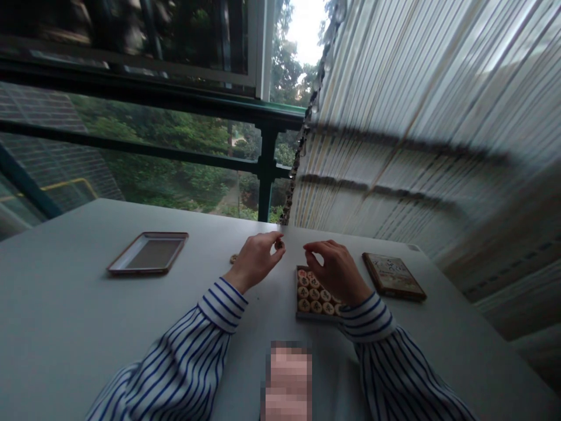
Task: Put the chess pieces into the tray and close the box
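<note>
My left hand (254, 257) is above the white table, its thumb and fingers closed around a small round Chinese chess piece (279, 245). Another wooden piece (234, 258) lies on the table just left of that hand, partly hidden by it. Over the far side of a shallow box (298, 316) hovers my right hand (335, 266), its thumb and forefinger curled together with no piece visible between them. Rows of round chess pieces (314, 294) with red or dark characters fill the visible part of the box. My right hand and cuff cover the rest.
A shallow open lid or tray (151, 253) with a brown rim lies at the left of the white table (65, 327). To the right is a flat brown case (393, 276) with writing on it. A string curtain (372, 146) hangs behind the table, beside a window with a green railing (265, 158).
</note>
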The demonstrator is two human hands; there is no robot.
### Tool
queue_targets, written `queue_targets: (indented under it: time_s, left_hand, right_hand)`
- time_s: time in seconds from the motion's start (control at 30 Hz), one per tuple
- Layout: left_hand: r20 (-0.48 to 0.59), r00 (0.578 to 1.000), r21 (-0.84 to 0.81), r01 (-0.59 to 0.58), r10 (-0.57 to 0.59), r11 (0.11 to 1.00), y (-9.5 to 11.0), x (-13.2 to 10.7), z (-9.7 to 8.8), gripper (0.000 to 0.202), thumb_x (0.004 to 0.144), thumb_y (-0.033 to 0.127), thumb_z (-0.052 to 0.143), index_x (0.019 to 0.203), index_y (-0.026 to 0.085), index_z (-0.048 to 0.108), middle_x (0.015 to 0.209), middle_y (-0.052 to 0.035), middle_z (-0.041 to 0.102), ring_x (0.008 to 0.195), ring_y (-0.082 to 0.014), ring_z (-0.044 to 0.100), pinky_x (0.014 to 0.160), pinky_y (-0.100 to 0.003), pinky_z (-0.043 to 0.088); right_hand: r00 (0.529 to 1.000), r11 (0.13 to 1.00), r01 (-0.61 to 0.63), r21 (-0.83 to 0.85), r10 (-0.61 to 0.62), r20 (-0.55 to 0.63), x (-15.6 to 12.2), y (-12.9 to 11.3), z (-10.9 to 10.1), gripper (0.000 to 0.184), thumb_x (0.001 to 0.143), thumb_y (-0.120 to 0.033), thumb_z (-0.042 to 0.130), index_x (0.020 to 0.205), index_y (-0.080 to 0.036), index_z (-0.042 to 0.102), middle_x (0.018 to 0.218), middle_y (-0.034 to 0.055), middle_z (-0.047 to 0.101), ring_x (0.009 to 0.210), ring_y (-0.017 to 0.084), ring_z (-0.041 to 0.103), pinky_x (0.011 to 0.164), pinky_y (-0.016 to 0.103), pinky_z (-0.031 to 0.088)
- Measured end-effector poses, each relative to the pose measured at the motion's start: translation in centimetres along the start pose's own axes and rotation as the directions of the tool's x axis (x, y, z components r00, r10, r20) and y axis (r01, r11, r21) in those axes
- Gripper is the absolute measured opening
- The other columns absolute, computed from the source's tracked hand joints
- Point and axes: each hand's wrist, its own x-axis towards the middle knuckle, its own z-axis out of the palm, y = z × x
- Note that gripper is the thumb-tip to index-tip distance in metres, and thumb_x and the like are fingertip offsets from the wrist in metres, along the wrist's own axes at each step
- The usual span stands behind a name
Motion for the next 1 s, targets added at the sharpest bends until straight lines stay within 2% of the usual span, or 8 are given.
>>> queue_targets:
  time_s: [0.17, 0.57, 0.83, 1.0]
  left_hand:
    - [0.001, 0.999, -0.037, -0.043, 0.043, 0.998, 1.0, -0.2, 0.3, 0.029, 0.076, 0.023, 0.055, 0.104, 0.016, 0.053, 0.090, -0.0053, 0.063, 0.082, -0.0170, 0.058, 0.076, -0.031, 0.045]
    - [0.016, 0.992, -0.123, -0.126, 0.129, 0.984, 3.1, -0.5, 0.4, 0.034, 0.074, 0.021, 0.058, 0.107, 0.016, 0.051, 0.088, -0.0043, 0.063, 0.081, -0.0158, 0.058, 0.077, -0.031, 0.045]
    - [0.005, 0.992, -0.147, -0.124, 0.127, 0.981, 3.6, -0.7, 0.8, 0.036, 0.073, 0.022, 0.059, 0.108, 0.016, 0.050, 0.090, -0.0053, 0.063, 0.084, -0.0169, 0.058, 0.078, -0.032, 0.046]
    - [0.020, 0.996, -0.184, -0.085, 0.091, 0.979, 3.8, -0.8, 1.0, 0.035, 0.073, 0.022, 0.059, 0.107, 0.018, 0.051, 0.093, -0.0055, 0.062, 0.086, -0.0172, 0.058, 0.078, -0.032, 0.046]
  right_hand:
    - [1.000, 0.993, 0.001, 0.117, 0.002, -0.025, -0.3, 0.5, -0.2, 0.015, 0.078, -0.019, 0.051, 0.088, -0.018, 0.063, 0.080, 0.0039, 0.066, 0.077, 0.016, 0.058, 0.072, 0.029, 0.042]
    - [0.997, 0.937, -0.080, 0.339, 0.073, 0.031, -0.6, 1.3, 0.4, 0.013, 0.079, -0.023, 0.050, 0.082, -0.019, 0.062, 0.073, 0.0006, 0.065, 0.067, 0.012, 0.059, 0.064, 0.024, 0.042]
    - [0.977, 0.796, -0.201, 0.571, 0.124, 0.173, -0.5, 1.6, 0.7, 0.019, 0.080, -0.032, 0.050, 0.083, -0.017, 0.061, 0.078, 0.0039, 0.067, 0.071, 0.014, 0.061, 0.065, 0.027, 0.048]
    - [0.967, 0.692, -0.250, 0.677, 0.139, 0.215, -0.5, 1.6, 0.7, 0.018, 0.077, -0.031, 0.054, 0.083, -0.016, 0.061, 0.081, 0.0054, 0.067, 0.074, 0.015, 0.062, 0.068, 0.029, 0.050]
